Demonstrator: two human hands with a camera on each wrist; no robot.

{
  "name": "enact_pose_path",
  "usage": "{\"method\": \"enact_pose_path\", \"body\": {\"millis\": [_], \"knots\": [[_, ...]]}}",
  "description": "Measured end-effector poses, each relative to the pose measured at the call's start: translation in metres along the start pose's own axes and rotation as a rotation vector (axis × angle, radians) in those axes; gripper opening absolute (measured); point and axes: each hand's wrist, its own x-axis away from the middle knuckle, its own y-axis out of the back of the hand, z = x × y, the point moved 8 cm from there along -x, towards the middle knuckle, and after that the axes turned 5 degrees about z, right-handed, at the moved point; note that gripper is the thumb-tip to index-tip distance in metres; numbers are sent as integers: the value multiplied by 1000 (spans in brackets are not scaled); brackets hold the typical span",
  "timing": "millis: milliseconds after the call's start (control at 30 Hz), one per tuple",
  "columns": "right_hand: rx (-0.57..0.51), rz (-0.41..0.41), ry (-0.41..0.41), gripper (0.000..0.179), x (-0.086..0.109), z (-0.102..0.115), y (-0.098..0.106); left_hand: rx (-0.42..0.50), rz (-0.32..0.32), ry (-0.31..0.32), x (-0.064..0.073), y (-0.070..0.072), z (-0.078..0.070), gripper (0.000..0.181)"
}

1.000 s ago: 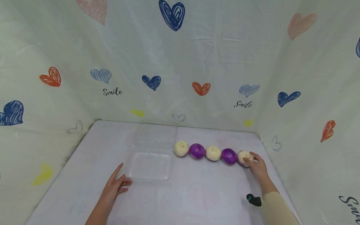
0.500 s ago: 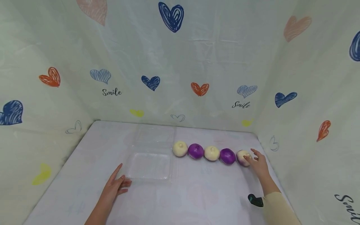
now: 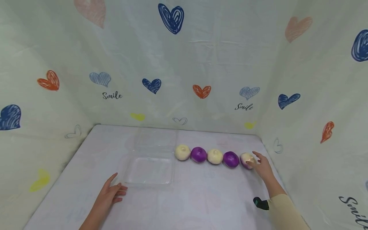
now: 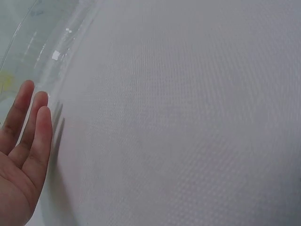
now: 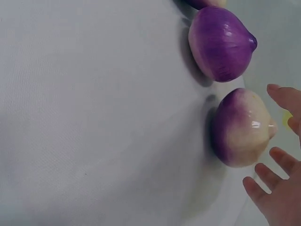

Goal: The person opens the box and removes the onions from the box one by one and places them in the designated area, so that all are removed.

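Several onions stand in a row on the right half of the white table. From left they are a cream onion (image 3: 182, 152), a purple onion (image 3: 198, 155), another cream onion (image 3: 215, 156), a second purple onion (image 3: 231, 159) and a cream onion with a purple base (image 3: 247, 160). My right hand (image 3: 263, 169) is around the top of that last onion, fingers spread; in the right wrist view the fingertips (image 5: 254, 188) look apart from it. Left of the row lies a clear plastic container (image 3: 149, 184), lid folded back. My left hand (image 3: 107, 195) hovers beside its near left corner, fingers extended.
The container's lid (image 3: 156, 139) lies toward the back edge of the table (image 3: 207, 204). A curtain (image 3: 218, 64) printed with hearts stands behind and on both sides. A small dark object (image 3: 261, 203) sits at my right sleeve (image 3: 284, 210).
My right hand has loosened from the rightmost onion, which stays at the end of the row. My left hand has drawn back slightly left and toward me, away from the container.
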Motion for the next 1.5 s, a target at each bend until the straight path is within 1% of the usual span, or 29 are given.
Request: {"method": "enact_pose_path", "body": {"millis": [133, 233, 500, 633, 1000, 1100, 1267, 1333, 1433, 1500], "knots": [[-4, 35, -30, 76, -2, -3, -7, -2, 2, 3, 0, 1, 1, 65], [0, 56, -40, 76, -4, -4, -11, 2, 8, -5, -1, 0, 2, 63], [-11, 24, -110, 65, -6, -15, -12, -13, 3, -2, -2, -4, 5, 59], [-4, 13, -98, 63, -6, -16, -12, -12, 1, -3, -3, -5, 4, 58], [61, 23, -63, 63, -1, -14, -11, 12, 4, 9, -2, -7, 4, 56], [68, 29, -49, 64, -1, -14, -11, 11, -4, 20, -1, -5, 4, 56], [69, 42, -58, 69, -1, -14, -11, 5, -13, 19, 0, 2, 3, 56], [79, 43, -55, 70, -1, -12, -10, -6, -13, 4, 0, 6, 1, 56], [100, 37, -22, 68, 0, -4, -8, -30, -15, -19, 2, 16, -5, 56], [108, 27, 17, 65, 2, 3, -6, -58, -8, -57, 3, 23, -11, 56]]}}
